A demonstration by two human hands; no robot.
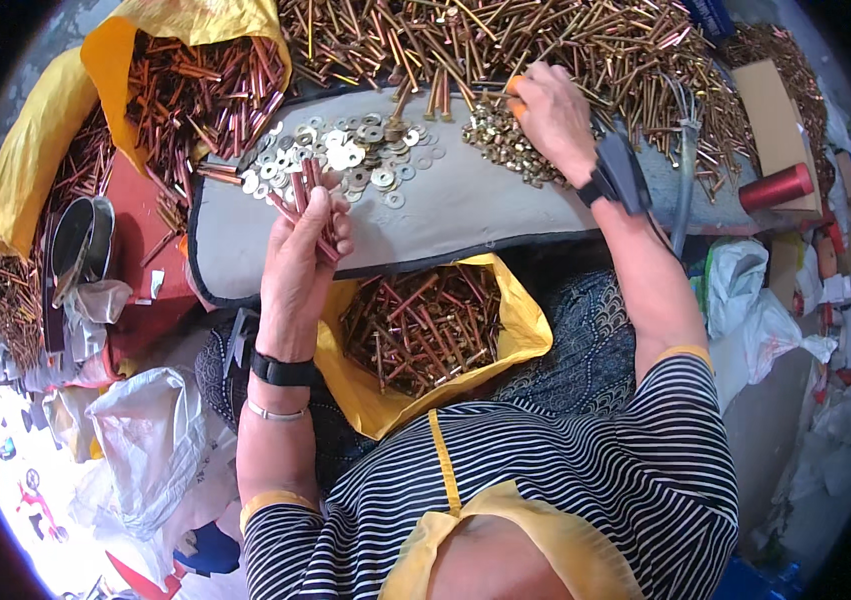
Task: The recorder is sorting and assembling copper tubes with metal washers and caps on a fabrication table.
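Note:
My left hand [305,232] is closed round several reddish-copper metal sleeves [298,190], their ends standing up past the fingers. It is just in front of a spread of flat silvery washers [345,155] on a grey mat [465,210]. My right hand [555,115], with an orange cover on a finger, bends over the far edge of a small heap of brassy nuts [505,145]. Its fingertips are bunched down between the nuts and a big pile of long bolts [425,45]; what they grip, if anything, is hidden.
On my lap an open yellow sack [535,335] holds assembled-looking copper-coloured bolts. Another yellow sack [110,60] spills reddish sleeves at the far left. A metal tin [85,240] stands at left. A red spool [775,188] and cardboard [780,110] are at right, above plastic bags [745,300].

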